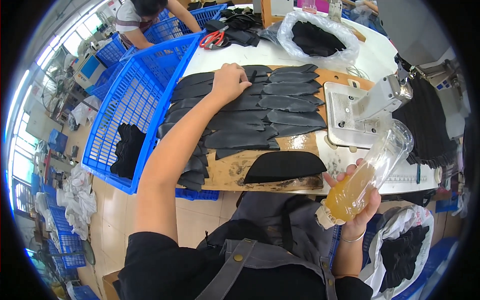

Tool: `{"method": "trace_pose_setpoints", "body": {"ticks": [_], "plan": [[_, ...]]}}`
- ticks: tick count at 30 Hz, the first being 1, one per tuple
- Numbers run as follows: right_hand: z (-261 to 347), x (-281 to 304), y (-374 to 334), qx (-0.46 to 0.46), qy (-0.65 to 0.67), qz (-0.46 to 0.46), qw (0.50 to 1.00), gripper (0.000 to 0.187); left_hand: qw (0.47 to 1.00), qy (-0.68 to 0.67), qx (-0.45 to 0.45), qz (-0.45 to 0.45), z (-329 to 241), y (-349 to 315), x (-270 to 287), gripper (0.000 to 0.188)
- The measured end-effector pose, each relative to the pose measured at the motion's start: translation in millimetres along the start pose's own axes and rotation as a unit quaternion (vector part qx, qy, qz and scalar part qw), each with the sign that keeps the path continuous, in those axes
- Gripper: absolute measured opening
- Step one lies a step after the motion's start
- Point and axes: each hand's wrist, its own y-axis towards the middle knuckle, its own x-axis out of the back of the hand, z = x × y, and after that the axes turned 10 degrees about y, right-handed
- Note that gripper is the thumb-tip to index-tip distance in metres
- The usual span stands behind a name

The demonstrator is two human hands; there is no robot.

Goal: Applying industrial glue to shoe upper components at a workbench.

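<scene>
Rows of black, leaf-shaped cut pieces (290,102) overlap on a wooden board (225,177). My left hand (230,84) reaches across to the far side of these rows, its fingers bent down against them; what lies between the fingertips is hidden. A short dark stick-like edge (253,76) shows just right of its fingers. At the right, my right hand (362,210) is wrapped around a clear bottle of yellow liquid (352,190). The bottle tilts, its pale, crusted end (327,216) pointing down to the left. A single curved black piece (285,166) lies at the board's near edge.
A sewing machine (370,105) stands right of the board. At left is a blue plastic basket (125,107) with black pieces inside. Red-handled scissors (214,38) and a plastic bag of black pieces (317,37) lie at the back. Another person (145,22) works beyond.
</scene>
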Motion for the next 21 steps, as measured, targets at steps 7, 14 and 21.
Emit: {"method": "trace_pose_setpoints", "body": {"ticks": [7,14,21], "plan": [[3.2,-2.3,-7.0,-0.004,-0.018,-0.009,1.0,0.065,0.992,0.061,0.062,0.095,-5.0,3.3,20.6,0.048],[3.1,-12.4,2.1,0.067,-0.075,0.002,0.995,0.07,0.997,0.0,-0.063,-0.037,-46.2,-36.6,117.9,0.047],[-33.5,-51.2,48.9,0.186,-0.303,0.103,0.929,0.069,0.983,-0.121,-0.127,-0.047,-104.5,-176.8,111.8,0.029]]}}
